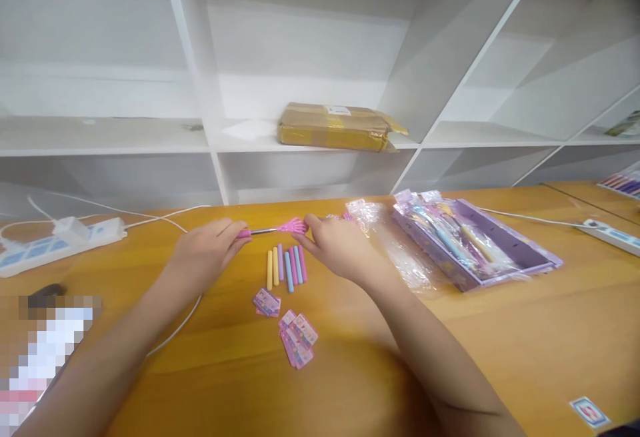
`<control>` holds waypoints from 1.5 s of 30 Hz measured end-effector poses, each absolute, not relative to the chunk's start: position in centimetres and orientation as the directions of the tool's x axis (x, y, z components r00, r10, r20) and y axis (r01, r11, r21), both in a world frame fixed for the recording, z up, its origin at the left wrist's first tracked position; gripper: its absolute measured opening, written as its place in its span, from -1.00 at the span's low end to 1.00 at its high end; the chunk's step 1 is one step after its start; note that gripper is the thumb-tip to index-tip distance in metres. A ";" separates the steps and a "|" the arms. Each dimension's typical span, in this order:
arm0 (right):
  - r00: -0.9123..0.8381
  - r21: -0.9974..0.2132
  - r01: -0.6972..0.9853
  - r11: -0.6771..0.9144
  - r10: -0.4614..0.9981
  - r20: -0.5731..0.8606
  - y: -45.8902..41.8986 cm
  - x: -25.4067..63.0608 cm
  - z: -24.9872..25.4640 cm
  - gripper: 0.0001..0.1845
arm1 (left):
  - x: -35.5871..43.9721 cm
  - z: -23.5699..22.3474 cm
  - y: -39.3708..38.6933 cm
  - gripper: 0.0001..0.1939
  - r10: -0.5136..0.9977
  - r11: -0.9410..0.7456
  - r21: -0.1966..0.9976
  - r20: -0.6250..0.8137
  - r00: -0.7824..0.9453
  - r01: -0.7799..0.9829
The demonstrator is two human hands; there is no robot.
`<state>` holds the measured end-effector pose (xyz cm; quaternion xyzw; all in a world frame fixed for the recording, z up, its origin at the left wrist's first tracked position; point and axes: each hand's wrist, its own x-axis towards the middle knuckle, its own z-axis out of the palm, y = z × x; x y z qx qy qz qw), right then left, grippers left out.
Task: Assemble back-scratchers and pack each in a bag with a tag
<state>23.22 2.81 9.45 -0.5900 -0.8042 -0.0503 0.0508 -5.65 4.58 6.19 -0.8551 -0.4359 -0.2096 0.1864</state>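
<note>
A pink back scratcher with a metal rod and a claw-shaped head stretches level between my two hands. My left hand is closed round its pink handle at the left end. At the other end, the fingers of my right hand pinch the tip of the pink head. Just below lie several pastel sticks in yellow, purple, blue and pink, side by side. Nearer to me are two small groups of pink printed cards. Part of something pink and silvery shows behind my right hand; I cannot make out what it is.
A purple box holding wrapped items stands at the right, with clear plastic bags beside it. Power strips and white cables lie at both sides. A taped carton rests on the white shelf behind. A small sticker is at lower right.
</note>
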 end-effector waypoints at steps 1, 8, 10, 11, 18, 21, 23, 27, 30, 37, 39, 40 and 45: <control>-0.303 0.014 0.952 0.304 0.942 0.146 2.8 23.5 9.5 -0.54 | -5.6 6.3 4.6 -0.59 0.658 -0.563 -0.139 0.520 0.544 0.814; -0.396 -0.052 0.911 0.409 0.903 0.165 2.9 24.5 9.3 -0.60 | -5.6 6.7 4.7 -0.65 0.601 -0.596 -0.201 0.532 0.597 0.778; -0.411 -0.025 0.906 0.421 0.895 0.174 3.1 24.6 9.2 -0.63 | -5.8 6.7 4.7 -0.66 0.584 -0.596 -0.219 0.543 0.604 0.773; -0.422 -0.008 0.903 0.431 0.887 0.187 3.3 24.6 9.1 -0.64 | -5.8 6.7 4.7 -0.65 0.578 -0.594 -0.228 0.547 0.606 0.771; -0.526 0.053 0.845 0.532 0.809 0.264 3.9 25.0 8.4 -0.61 | -6.5 7.0 5.1 -0.65 0.574 -0.634 -0.198 0.527 0.627 0.747; -0.570 0.066 0.813 0.579 0.767 0.296 4.0 25.1 8.1 -0.59 | -6.7 7.3 5.1 -0.66 0.589 -0.639 -0.181 0.509 0.628 0.747; -0.589 0.097 0.802 0.590 0.751 0.298 4.1 25.0 7.9 -0.61 | -6.9 7.5 5.0 -0.65 0.586 -0.644 -0.188 0.502 0.636 0.742; -0.591 0.184 0.807 0.562 0.754 0.289 4.2 24.8 7.9 -0.58 | -7.0 7.8 4.8 -0.63 0.600 -0.629 -0.197 0.492 0.631 0.752; -0.581 0.214 0.814 0.540 0.766 0.277 4.1 24.6 8.0 -0.56 | -6.8 7.9 4.6 -0.60 0.612 -0.617 -0.194 0.491 0.620 0.762; -0.416 0.217 0.907 0.362 0.854 0.314 3.7 23.3 7.9 -0.48 | -6.0 6.8 4.2 -0.58 0.666 -0.547 -0.177 0.500 0.554 0.818; -0.372 0.223 0.923 0.315 0.878 0.300 3.7 22.8 7.8 -0.50 | -5.8 6.4 4.1 -0.58 0.690 -0.536 -0.161 0.481 0.540 0.829; -0.361 0.223 0.926 0.305 0.888 0.284 3.6 22.5 7.7 -0.54 | -5.7 6.3 4.1 -0.59 0.702 -0.534 -0.157 0.467 0.539 0.831; -0.302 0.212 0.943 0.255 0.925 0.231 4.0 21.7 6.9 -0.67 | -5.1 5.6 3.9 -0.71 0.758 -0.498 -0.159 0.398 0.517 0.852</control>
